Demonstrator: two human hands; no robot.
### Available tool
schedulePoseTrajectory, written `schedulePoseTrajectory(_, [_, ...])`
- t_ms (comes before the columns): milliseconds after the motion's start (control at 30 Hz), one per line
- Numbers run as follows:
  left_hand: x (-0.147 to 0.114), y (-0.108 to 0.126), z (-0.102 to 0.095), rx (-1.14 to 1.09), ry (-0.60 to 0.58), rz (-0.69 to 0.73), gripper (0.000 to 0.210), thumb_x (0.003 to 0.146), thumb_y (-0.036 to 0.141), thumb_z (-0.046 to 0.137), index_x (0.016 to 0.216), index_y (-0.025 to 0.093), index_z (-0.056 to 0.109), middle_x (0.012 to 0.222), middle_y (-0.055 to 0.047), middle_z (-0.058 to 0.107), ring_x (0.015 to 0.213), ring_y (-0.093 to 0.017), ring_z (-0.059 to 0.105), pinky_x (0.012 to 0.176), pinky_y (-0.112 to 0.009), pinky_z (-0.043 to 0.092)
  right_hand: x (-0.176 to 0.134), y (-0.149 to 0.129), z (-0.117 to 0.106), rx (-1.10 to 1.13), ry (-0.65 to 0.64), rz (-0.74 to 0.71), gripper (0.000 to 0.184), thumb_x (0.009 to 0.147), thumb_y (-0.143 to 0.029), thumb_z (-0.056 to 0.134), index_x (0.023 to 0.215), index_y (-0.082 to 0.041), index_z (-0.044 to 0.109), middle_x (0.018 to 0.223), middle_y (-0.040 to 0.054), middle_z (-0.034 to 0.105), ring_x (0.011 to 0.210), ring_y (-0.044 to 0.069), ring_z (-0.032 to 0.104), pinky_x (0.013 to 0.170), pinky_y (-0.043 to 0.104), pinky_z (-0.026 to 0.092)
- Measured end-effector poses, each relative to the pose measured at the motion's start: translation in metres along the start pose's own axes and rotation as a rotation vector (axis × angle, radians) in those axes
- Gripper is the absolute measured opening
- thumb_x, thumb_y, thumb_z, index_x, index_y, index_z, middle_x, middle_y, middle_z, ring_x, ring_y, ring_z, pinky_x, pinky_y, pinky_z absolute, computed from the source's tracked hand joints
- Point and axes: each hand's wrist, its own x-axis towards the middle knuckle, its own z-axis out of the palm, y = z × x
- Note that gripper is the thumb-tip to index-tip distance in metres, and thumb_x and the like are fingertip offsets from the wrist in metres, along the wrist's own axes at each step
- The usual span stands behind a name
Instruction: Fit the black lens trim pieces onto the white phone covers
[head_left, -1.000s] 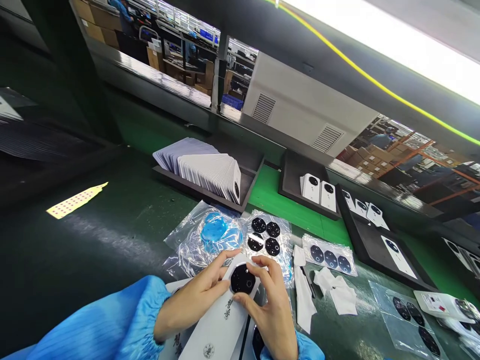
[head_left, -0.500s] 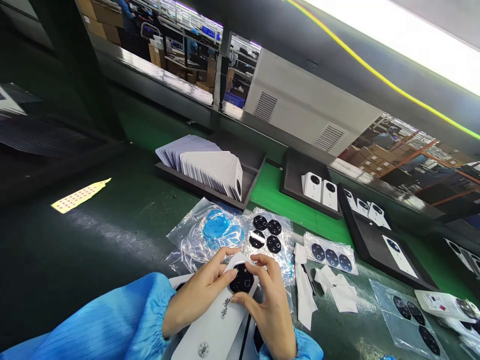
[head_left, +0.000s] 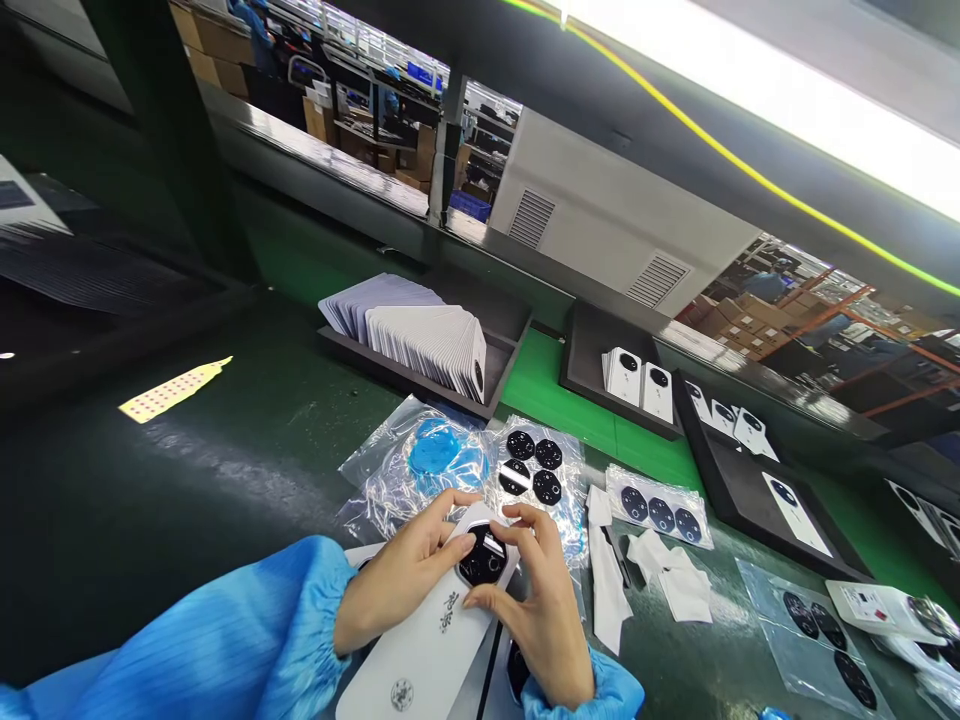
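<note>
A white phone back cover (head_left: 420, 660), with dark lettering and a round emblem, lies tilted in front of me. At its upper end sits a black round camera lens cover (head_left: 480, 568) with small holes and a bright reflection. My left hand (head_left: 401, 575) is closed on the left edge of the back cover, its thumb pressing the lens cover's left rim. My right hand (head_left: 541, 610) is closed around the lens cover's right side, index finger at the top and thumb at the bottom. Another pale panel lies partly hidden beneath.
Beyond my hands lie a clear plastic bag with blue film (head_left: 433, 450) and bagged lens covers (head_left: 547, 455). White cloths (head_left: 682, 585) and a dark tool (head_left: 618, 560) lie to the right. Dark trays (head_left: 499, 385) of white panels stand behind; a yellow sticker sheet (head_left: 176, 390) lies left.
Both hands keep their hold on the back cover and lens cover, with hardly any finger movement. A white reflection now shows on the lens cover, and the camera view has shifted slightly.
</note>
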Motion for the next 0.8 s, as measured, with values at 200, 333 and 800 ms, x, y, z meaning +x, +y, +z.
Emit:
schedulePoseTrajectory(200, [0.000, 0.000, -0.001, -0.056, -0.008, 0.009, 0.071, 0.074, 0.071, 0.057, 0.121, 0.022, 0.037, 0.063, 0.007, 0.052, 0.047, -0.009, 0.044, 0.045, -0.021, 0.030, 0.001, -0.001, -0.005, 0.128, 0.007, 0.064, 0.032, 0.080, -0.038, 0.072, 0.108, -0.027, 0.064, 0.114, 0.0081, 0.059, 0.108, 0.025, 0.060, 0.088, 0.036, 0.054])
schedulePoseTrajectory(333, [0.000, 0.003, -0.002, -0.129, -0.008, 0.017, 0.076, 0.070, 0.073, 0.060, 0.121, 0.022, 0.037, 0.069, 0.003, 0.060, 0.053, -0.012, 0.052, 0.048, -0.022, 0.036, 0.001, -0.001, -0.006, 0.284, 0.100, 0.268, 0.024, 0.089, -0.038, 0.058, 0.106, -0.023, 0.065, 0.105, 0.0081, 0.065, 0.094, 0.020, 0.065, 0.074, 0.029, 0.056])
schedulePoseTrajectory(800, [-0.003, -0.001, 0.001, -0.043, 0.025, 0.017, 0.067, 0.074, 0.037, 0.067, 0.129, 0.027, 0.032, 0.106, -0.003, 0.063, 0.070, -0.017, 0.061, 0.061, -0.028, 0.047, 0.007, -0.009, -0.003, 0.864, -0.002, 0.671, 0.050, 0.069, -0.060, 0.074, 0.094, -0.018, 0.059, 0.057, -0.0048, 0.060, 0.044, 0.011, 0.056, 0.048, 0.025, 0.047])
